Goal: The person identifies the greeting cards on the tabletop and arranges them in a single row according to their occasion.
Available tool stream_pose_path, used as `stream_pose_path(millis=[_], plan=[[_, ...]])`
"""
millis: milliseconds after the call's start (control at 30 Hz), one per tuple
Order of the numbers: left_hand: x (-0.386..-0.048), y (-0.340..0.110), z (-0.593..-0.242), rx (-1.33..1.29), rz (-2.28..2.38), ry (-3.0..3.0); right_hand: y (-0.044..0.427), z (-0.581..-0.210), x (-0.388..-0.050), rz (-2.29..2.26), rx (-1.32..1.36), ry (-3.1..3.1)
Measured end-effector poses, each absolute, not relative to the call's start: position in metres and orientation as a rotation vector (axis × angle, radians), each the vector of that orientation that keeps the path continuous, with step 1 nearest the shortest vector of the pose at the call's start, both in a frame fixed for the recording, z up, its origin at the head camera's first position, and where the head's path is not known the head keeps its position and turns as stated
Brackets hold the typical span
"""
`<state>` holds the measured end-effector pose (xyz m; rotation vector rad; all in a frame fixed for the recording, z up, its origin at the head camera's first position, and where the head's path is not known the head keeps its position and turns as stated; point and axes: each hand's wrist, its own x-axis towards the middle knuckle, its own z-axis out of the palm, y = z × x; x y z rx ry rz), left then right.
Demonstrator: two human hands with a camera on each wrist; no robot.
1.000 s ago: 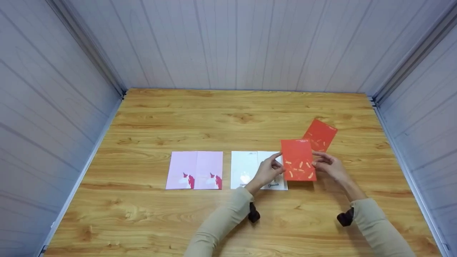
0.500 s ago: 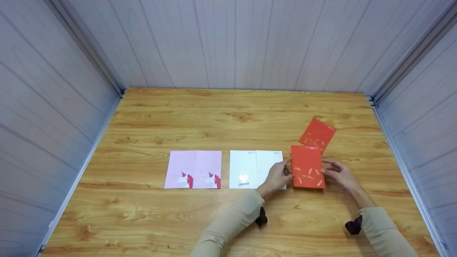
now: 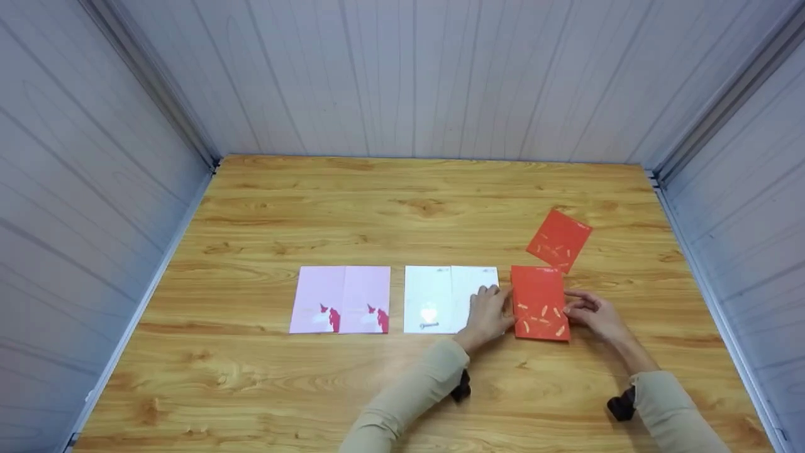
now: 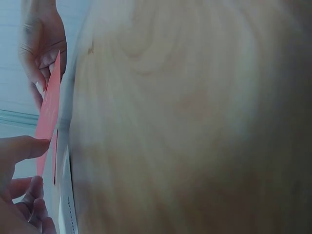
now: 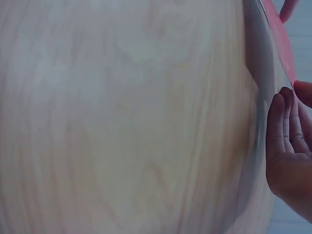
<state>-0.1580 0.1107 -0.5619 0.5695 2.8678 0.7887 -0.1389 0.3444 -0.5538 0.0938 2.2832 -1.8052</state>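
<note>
A red card (image 3: pixel 539 303) with gold feather-like marks is held upright in orientation near the table. My left hand (image 3: pixel 488 314) pinches its left edge, with the fingers partly over a white card (image 3: pixel 473 284). On the opposite edge, my right hand (image 3: pixel 596 319) pinches the card between thumb and fingers. The left wrist view shows the red card (image 4: pixel 48 112) edge-on and tilted, stretched between both hands. Just behind it lies a second red card (image 3: pixel 560 236), turned at an angle; their corners nearly meet in the head view.
Left of my left hand, another white card (image 3: pixel 427 289) with a shiny heart-like print adjoins the first. Farther left, two pink cards (image 3: pixel 321 286) with unicorn prints lie side by side. The wooden table (image 3: pixel 402 220) is enclosed by pale panel walls (image 3: pixel 390 75).
Both hands have carried the red card rightward and toward the near side, then lowered it. It no longer overlaps the white card. The angled red card behind has stayed put.
</note>
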Motion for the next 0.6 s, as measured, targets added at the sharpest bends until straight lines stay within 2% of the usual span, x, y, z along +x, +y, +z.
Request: stream_pose_path(millis=[233,600], plan=[[-0.1587,0.1120,-0.5652,0.543,0.716,2.871,0.3407,-0.5546,-0.1382,-1.659,0.128,2.358],[-0.1620,0.1195,-0.5638,0.513,0.537,2.924,0.3394,-0.5609,-0.1411,-1.665,0.159,2.339]])
